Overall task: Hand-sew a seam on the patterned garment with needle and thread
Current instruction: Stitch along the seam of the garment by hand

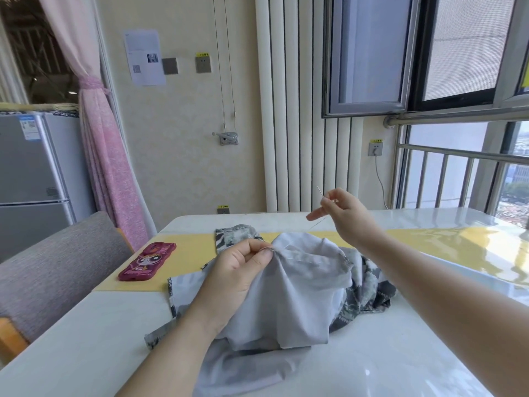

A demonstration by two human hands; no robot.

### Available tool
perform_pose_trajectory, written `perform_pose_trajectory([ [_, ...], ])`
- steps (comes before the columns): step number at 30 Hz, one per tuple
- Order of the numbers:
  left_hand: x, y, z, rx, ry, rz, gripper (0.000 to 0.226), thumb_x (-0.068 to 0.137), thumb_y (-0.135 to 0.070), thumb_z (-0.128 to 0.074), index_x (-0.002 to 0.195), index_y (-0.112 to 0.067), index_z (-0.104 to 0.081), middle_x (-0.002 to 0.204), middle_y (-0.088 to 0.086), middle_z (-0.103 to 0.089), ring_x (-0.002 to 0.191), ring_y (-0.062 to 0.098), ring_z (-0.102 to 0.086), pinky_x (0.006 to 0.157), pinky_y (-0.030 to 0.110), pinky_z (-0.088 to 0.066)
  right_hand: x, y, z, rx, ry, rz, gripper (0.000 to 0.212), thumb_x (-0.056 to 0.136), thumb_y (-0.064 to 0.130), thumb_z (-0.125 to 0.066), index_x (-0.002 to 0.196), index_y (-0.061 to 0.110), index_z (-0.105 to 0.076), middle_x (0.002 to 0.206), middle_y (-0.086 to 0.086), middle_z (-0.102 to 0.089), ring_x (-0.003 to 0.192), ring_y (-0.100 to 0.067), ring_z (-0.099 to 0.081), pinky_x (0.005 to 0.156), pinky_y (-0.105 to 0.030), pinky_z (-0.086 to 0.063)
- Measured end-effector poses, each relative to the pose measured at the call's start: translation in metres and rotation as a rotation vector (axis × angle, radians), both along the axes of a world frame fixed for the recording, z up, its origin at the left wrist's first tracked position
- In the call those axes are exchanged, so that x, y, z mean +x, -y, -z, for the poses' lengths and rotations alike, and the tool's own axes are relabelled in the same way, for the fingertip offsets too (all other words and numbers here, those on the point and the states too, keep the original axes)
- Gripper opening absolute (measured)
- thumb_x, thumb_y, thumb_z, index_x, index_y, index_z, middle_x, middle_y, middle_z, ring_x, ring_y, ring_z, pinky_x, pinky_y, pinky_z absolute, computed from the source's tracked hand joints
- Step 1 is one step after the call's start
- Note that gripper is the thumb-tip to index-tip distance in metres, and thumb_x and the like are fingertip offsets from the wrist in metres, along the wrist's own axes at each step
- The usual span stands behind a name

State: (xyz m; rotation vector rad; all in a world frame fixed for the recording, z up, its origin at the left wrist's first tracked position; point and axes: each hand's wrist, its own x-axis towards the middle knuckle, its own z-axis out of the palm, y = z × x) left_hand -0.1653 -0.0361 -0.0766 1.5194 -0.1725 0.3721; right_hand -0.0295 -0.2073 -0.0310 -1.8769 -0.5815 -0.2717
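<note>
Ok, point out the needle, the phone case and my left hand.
needle (319, 191), head view, bare upper shaft
phone case (142, 261), head view, cartoon face
left hand (237, 269), head view, back of hand

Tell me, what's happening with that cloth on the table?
A person is sewing by hand. Their left hand pinches a fold of the grey patterned garment, which lies bunched on the white table. Their right hand holds the needle up above the cloth. A pink phone lies off to the left.

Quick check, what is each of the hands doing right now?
Left hand: pinches a fold of the garment at the seam.
Right hand: raised above the table, pinches the needle, thread pulled up.
</note>
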Motion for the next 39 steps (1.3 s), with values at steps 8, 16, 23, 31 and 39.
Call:
perform_pose_trajectory([
  [8, 0.001, 0.000, 0.000, 0.005, -0.003, -0.010, 0.008, 0.079, -0.026, -0.064, 0.081, -0.025, -0.072, 0.093, 0.008, -0.069, 0.093, 0.021, -0.060, 0.095, 0.040, -0.042, -0.002, 0.006, -0.001, -0.057, 0.046, 0.045, 0.016, 0.098, 0.016, -0.042, 0.083, 0.017, -0.047, 0.087, 0.007, -0.073, 0.039, -0.009, -0.031, 0.039, -0.018, -0.029],
  [16, 0.007, 0.001, -0.002, -0.039, 0.005, -0.117, 0.019, 0.092, -0.010, -0.057, 0.082, -0.017, -0.071, 0.090, 0.008, -0.071, 0.090, 0.021, -0.061, 0.099, 0.045, -0.042, -0.062, -0.012, 0.010, -0.252, 0.396, -0.018, 0.016, 0.098, 0.027, -0.038, 0.092, 0.016, -0.048, 0.074, 0.009, -0.067, 0.069, -0.025, -0.059, 0.062, -0.036, -0.040],
  [23, 0.003, -0.005, -0.006, 0.154, 0.009, -0.116, 0.014, 0.090, -0.022, -0.063, 0.078, -0.022, -0.070, 0.084, 0.001, -0.067, 0.082, 0.016, -0.058, 0.086, 0.035, -0.042, -0.052, -0.015, 0.034, -0.366, 0.608, 0.069, 0.031, 0.094, 0.032, -0.027, 0.102, 0.011, -0.048, 0.057, -0.009, -0.055, 0.056, -0.034, -0.046, 0.050, -0.035, -0.028],
  [31, 0.005, -0.013, -0.003, 0.458, -0.035, -0.111, 0.009, 0.081, -0.041, -0.064, 0.077, -0.034, -0.068, 0.070, -0.005, -0.058, 0.066, 0.012, -0.046, 0.066, 0.029, -0.035, -0.039, 0.003, 0.021, -0.498, 0.647, -0.050, 0.029, 0.095, 0.032, -0.031, 0.105, 0.012, -0.048, 0.051, -0.006, -0.048, 0.048, -0.031, -0.040, 0.048, -0.038, -0.033],
  [39, -0.003, -0.004, -0.002, 0.500, 0.033, -0.102, 0.016, 0.090, -0.016, -0.062, 0.079, -0.027, -0.066, 0.069, -0.010, -0.057, 0.063, 0.004, -0.046, 0.062, 0.016, -0.036, -0.037, 0.001, 0.015, -0.353, 0.166, -0.157, 0.017, 0.098, 0.019, -0.045, 0.082, 0.022, -0.045, 0.051, 0.006, -0.050, 0.045, -0.006, -0.038, 0.052, -0.024, -0.034],
])
